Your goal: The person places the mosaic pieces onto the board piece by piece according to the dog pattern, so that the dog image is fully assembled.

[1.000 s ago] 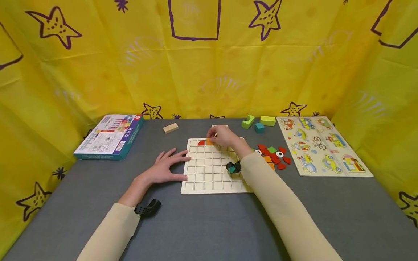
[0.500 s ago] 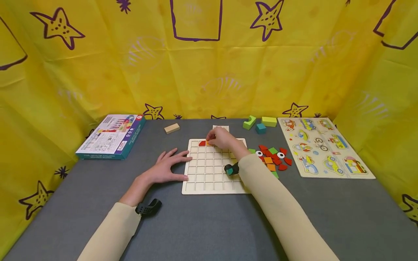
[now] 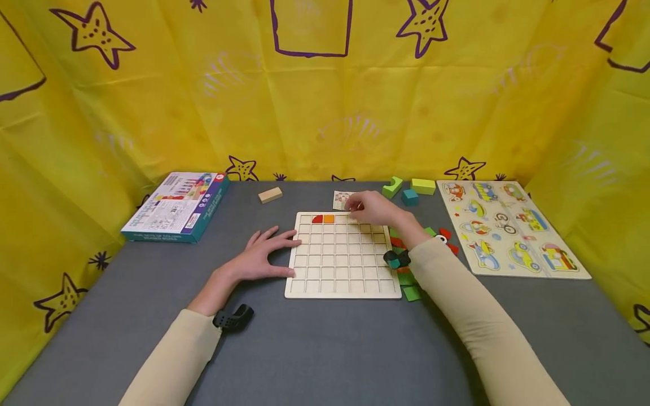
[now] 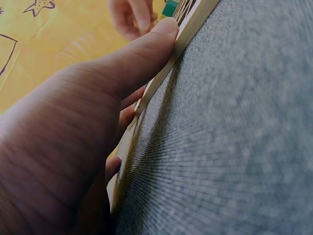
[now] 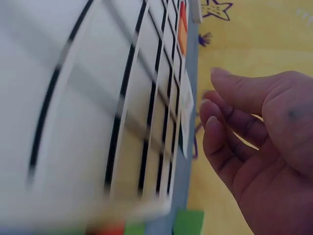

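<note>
Right hand [image 3: 373,208] hovers over the far edge of the grid board [image 3: 343,265], its forearm reaching in across the board's right side; the fingers are loosely curled and, in the right wrist view, hold nothing. Left hand [image 3: 261,256] lies flat on the desk [image 3: 325,349] with fingers spread and straight, fingertips and thumb touching the board's left edge. That pale wooden board, divided into square cells, sits mid-desk. Two pieces fill neighbouring cells in its far row: a red quarter-round piece [image 3: 317,219] and an orange square piece [image 3: 329,219] just to its right. A small card [image 3: 342,199] lies just beyond the board, near the right hand's fingertips. Loose coloured pieces [image 3: 408,285] lie along the board's right side, partly hidden by the right forearm.
</note>
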Demonstrator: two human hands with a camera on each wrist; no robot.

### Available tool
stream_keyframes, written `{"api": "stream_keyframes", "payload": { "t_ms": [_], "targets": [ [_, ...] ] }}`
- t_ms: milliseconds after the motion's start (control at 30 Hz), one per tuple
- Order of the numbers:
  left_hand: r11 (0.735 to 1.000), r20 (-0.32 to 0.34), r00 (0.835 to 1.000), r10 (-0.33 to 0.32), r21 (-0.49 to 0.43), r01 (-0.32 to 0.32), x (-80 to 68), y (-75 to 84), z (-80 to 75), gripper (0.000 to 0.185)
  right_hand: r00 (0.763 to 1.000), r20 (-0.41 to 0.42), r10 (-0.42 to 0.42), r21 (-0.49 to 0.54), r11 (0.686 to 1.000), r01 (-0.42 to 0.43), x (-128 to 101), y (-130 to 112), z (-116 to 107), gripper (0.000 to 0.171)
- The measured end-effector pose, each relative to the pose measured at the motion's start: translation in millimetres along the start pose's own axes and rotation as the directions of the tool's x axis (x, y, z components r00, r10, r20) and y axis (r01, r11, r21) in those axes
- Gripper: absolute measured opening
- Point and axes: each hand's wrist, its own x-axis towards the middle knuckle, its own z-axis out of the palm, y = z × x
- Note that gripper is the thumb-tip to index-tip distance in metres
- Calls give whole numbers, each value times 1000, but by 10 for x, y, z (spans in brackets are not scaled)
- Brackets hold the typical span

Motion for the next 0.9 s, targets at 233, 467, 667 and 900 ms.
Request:
{"api": "stream_keyframes", "payload": {
  "t_ms": [233,467,667,900],
  "targets": [
    [1000,18,1000,1,3,-1,14,29,-42,76,998,-24,59,-16,998,-60,-347,261,-233,20],
    [1000,19,1000,-9,-1,9,13,47,-27,76,994,-51,101,-57,993,-104,-629,502,-424,21],
    [1000,12,1000,-3,6,3,18,32,-18,75,988,-45,146,-69,986,-149,-799,680,-547,22],
    [1000,4,1000,1,13,-1,1,8,-16,76,985,-4,174,-77,982,-173,-874,764,-573,20]
  ]
}}
